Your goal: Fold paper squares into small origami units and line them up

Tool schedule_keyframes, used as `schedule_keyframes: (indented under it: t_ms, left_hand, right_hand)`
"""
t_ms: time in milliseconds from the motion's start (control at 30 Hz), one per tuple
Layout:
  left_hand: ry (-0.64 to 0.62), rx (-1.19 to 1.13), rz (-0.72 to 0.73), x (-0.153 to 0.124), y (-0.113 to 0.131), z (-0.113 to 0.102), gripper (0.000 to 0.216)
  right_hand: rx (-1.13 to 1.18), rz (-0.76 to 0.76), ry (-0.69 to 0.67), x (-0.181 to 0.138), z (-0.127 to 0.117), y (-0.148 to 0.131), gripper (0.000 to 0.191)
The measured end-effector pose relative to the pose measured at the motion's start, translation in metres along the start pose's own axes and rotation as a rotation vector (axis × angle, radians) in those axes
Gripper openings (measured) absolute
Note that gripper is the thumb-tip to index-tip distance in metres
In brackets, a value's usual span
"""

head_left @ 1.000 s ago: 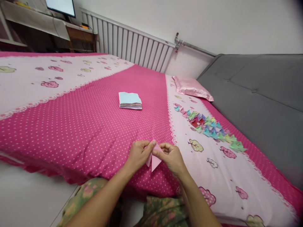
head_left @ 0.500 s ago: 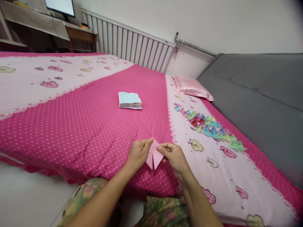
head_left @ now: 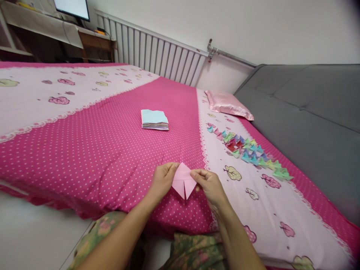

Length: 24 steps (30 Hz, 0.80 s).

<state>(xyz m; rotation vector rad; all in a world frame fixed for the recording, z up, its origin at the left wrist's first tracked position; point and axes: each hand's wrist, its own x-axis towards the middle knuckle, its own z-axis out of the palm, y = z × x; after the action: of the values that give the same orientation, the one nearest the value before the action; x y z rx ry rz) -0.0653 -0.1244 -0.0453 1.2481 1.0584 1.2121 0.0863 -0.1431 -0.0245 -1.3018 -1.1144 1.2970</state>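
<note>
A pink origami paper, folded to a diamond with a slit running up from its bottom point, is held between my two hands above the bed's near edge. My left hand pinches its left corner, thumb on top. At the right corner, my right hand grips the paper between thumb and curled fingers. The fingers behind the sheet are partly hidden. Farther off lies a stack of square coloured paper with a light blue sheet on top.
The bed has a pink dotted cover. Rows of small folded paper pieces in several colours lie on the right, with a pink pillow beyond. A grey headboard borders the right side; a radiator stands behind.
The pink paper's lower flaps have come closer together, narrowing the slit, and the diamond looks wider. My hands have moved slightly apart. The stack and the folded pieces have stayed put.
</note>
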Motion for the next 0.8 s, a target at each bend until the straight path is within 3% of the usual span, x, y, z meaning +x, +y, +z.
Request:
schedule_keyframes:
  t_ms: [233, 400, 600, 800]
  left_hand:
    - [0.051, -0.060, -0.054, 0.000, 0.005, -0.007, 0.039]
    - [0.078, 0.135, 0.162, -0.004, 0.005, -0.006, 0.037]
    - [0.020, 0.303, 0.388, -0.006, 0.008, -0.004, 0.050]
    - [-0.027, 0.358, 0.464, -0.008, 0.012, -0.004, 0.043]
  right_hand:
    - [0.078, -0.006, 0.111, 0.002, -0.009, -0.002, 0.027]
    - [0.219, 0.022, 0.155, 0.003, -0.011, -0.003, 0.033]
    - [0.238, 0.050, 0.129, 0.003, -0.012, -0.003, 0.038]
    - [0.200, 0.051, 0.097, 0.002, -0.009, -0.003, 0.033]
